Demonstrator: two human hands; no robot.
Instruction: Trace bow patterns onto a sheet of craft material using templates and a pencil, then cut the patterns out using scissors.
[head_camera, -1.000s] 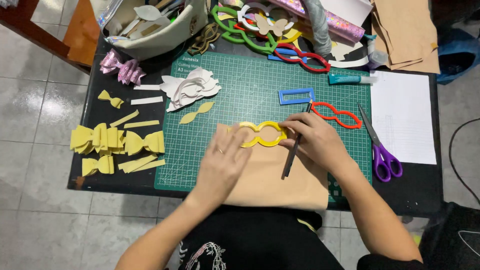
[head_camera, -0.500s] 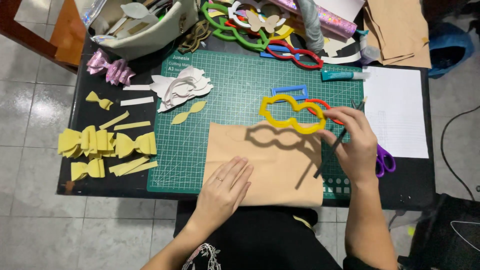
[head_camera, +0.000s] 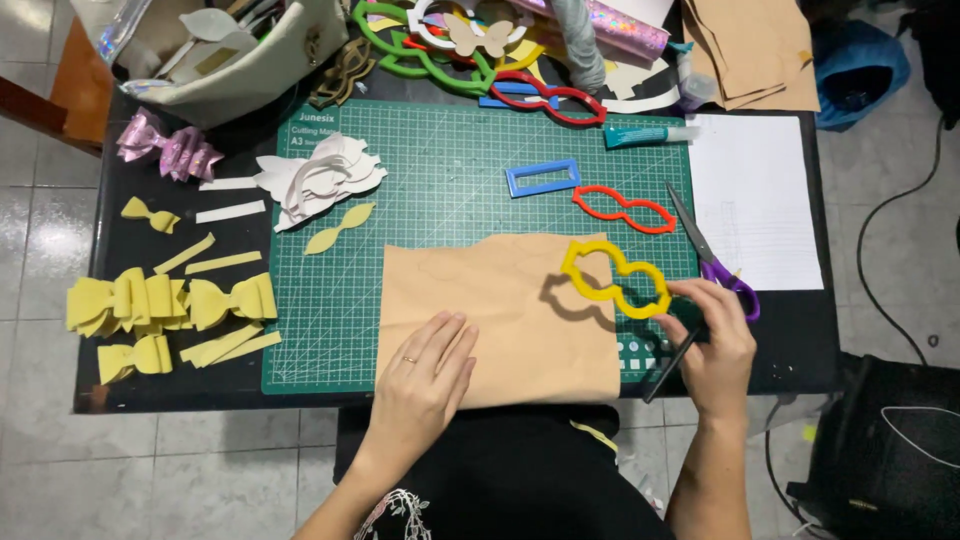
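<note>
Left hand (head_camera: 425, 385) lies flat, fingers spread, pinning the tan sheet (head_camera: 500, 315) lower centre; right hand (head_camera: 712, 345) pinches the yellow bow template (head_camera: 615, 278) and, seemingly, a dark pen (head_camera: 668, 368).

Teal glue tube (head_camera: 645, 134) with white cap lying at the green cutting mat's (head_camera: 440, 160) far edge, white printed label in the mat's far-left corner

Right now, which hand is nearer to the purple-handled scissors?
Right. The right hand, holding the yellow template and a pen, sits just below the scissors, almost touching the handles. The left hand lies flat on the tan sheet, far across the mat.
</note>
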